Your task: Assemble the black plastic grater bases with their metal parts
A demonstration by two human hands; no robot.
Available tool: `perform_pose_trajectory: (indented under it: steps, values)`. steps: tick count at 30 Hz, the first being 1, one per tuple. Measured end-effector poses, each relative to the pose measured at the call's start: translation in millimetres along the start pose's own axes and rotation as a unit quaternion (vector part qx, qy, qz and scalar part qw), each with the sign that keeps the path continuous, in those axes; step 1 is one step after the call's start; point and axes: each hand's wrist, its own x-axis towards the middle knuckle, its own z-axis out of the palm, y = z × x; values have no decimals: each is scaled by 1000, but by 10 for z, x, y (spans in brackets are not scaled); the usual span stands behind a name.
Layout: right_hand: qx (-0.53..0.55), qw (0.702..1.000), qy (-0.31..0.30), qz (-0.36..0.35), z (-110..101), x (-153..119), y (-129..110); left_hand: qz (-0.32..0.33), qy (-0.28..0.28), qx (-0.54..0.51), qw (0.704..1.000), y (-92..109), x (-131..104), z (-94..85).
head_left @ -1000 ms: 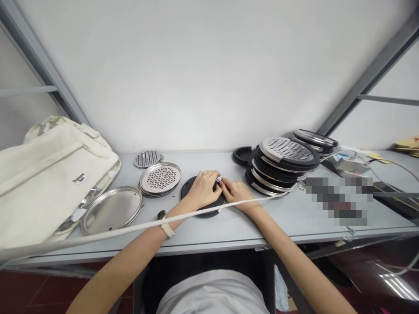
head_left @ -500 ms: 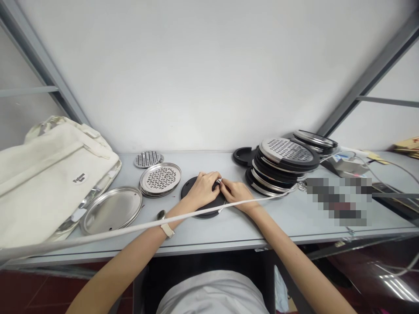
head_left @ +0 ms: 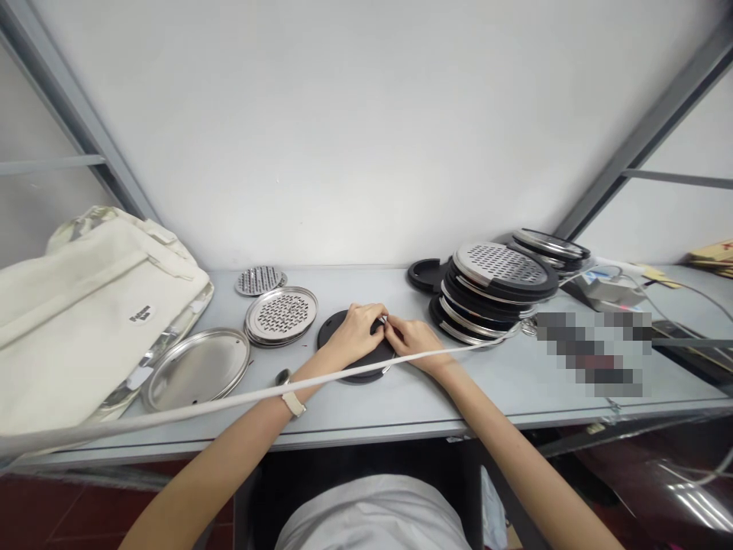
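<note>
A black round disc [head_left: 362,373] lies flat on the grey table in front of me, partly hidden by my hands. Across its top rests my left hand [head_left: 358,334], with curled fingers closed at the disc's far right edge. My right hand [head_left: 417,342] meets it there, its thumb and fingertips pinched together. What small part is between the fingertips is hidden. A thin shiny metal piece shows at the disc's right rim. To the left sit round metal grater plates [head_left: 282,315] with raised teeth. Right of my hands stands a stack of black discs and metal plates [head_left: 495,302], topped by a grater plate.
Plain metal lids [head_left: 200,370] and a cream bag [head_left: 103,305] occupy the left side. A white cable [head_left: 240,397] crosses over my left wrist. Behind the stack are a black notched ring [head_left: 424,275] and more stacked discs [head_left: 550,243]. A grey box [head_left: 612,290] stands right.
The view has shifted very slightly. Both hands stay at the same spot on the black disc, with barely any finger movement visible.
</note>
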Motion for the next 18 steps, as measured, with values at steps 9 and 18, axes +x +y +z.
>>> perform_pose_trajectory:
  steps: [9, 18]
  values:
    - [-16, 1000, -3, 6, 4, 7, 18, 11, -10, -8, 1000, 3, 10, -10]
    - [-8, 1000, -4, 1, -13, -10, 2, 19, -37, 2, 999, -10, 6, 16]
